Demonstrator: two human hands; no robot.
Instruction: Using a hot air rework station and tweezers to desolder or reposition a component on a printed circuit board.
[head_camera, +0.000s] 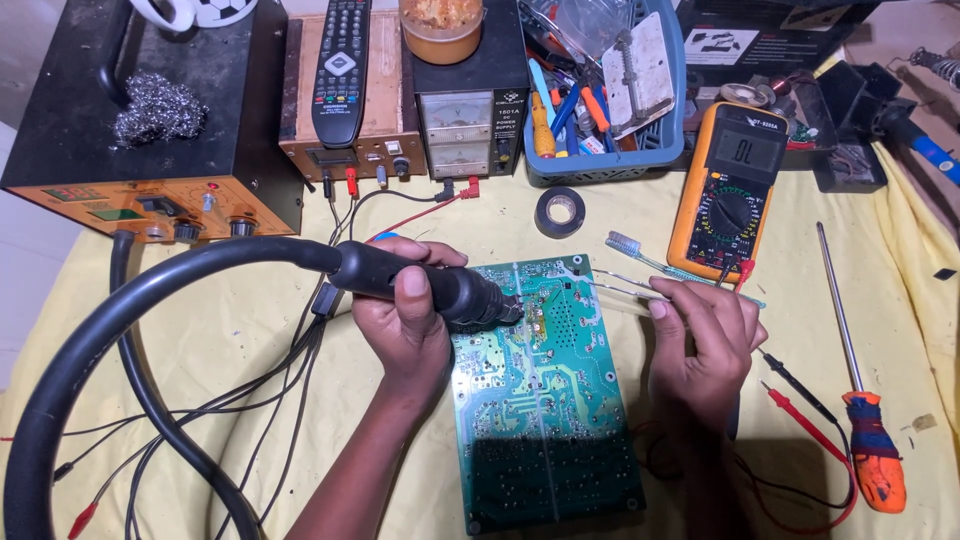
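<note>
Circuit board (540, 390) lies flat at table centre on yellow cloth (250, 350), long axis near-to-far, solder side up for rework. Left hand (405, 320) wrapped tight round hot-air handle (430, 285), nozzle aimed right onto far edge. Right hand (705, 340) pinches tweezers (620, 285) shut-fingered, tips pointing left at same spot.

Before you: one circuit board (540, 390), one multimeter (727, 185), one tape roll (560, 211), one remote (341, 65), one screwdriver (860, 400).
</note>
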